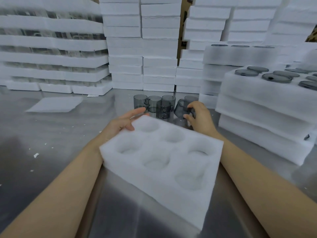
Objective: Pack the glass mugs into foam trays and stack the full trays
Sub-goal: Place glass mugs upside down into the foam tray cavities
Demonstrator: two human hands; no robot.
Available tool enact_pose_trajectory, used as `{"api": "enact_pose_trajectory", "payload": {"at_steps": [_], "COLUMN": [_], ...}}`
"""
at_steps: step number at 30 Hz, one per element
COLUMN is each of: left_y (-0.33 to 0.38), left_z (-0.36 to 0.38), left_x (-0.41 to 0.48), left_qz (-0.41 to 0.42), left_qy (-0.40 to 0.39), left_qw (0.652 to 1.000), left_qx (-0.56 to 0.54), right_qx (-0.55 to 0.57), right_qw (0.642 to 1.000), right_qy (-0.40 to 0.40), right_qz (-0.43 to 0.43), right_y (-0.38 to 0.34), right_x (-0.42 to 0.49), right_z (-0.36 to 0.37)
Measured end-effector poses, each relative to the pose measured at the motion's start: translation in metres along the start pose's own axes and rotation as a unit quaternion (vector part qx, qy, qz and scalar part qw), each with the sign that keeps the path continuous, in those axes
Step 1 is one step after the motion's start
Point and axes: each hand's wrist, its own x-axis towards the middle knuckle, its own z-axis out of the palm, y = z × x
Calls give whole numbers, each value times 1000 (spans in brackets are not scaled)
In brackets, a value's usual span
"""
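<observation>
A white foam tray [159, 191] with several round, empty pockets lies on the steel table in front of me. My left hand [124, 122] rests at the tray's far left corner, fingers straight and its thumb on the foam. Behind the tray stands a cluster of several grey glass mugs [154, 104]. My right hand [199, 115] grips one tilted grey mug [181, 109] at the right end of that cluster, just beyond the tray's far edge.
A stack of foam trays [267, 121] filled with grey mugs stands at the right. Tall piles of foam trays [142, 47] line the back and left. A loose foam sheet [56, 103] lies on the table [51, 138] at the left, with small foam crumbs nearby.
</observation>
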Motion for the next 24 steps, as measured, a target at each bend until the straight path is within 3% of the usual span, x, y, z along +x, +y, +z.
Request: {"api": "enact_pose_trajectory", "payload": {"at_steps": [3,7,10,13,19,24], "left_y": [1,3,4,3,-6,-19], "left_z": [3,5,8,7,37,47], "left_x": [-3,-7,-10,-13,-19,-9], "left_qz": [11,24,45,62,78,79], "left_qy": [8,34,72,111,147,183], "left_qw": [1000,999,996,992,985,980], "left_qx": [12,21,14,1,35,18], "right_qx": [139,304,366,347,187,97], "right_qw": [990,948,922,928,966,953], "right_qy": [33,40,53,80,176,281], "right_qz": [18,83,117,108,-12,-67], "right_y": [-11,-17,-19,-26,-57,-79], "right_x": [-13,-38,-60,-77,-81,-72], "right_z": [-13,-34,-50,-66,-101,-128]}}
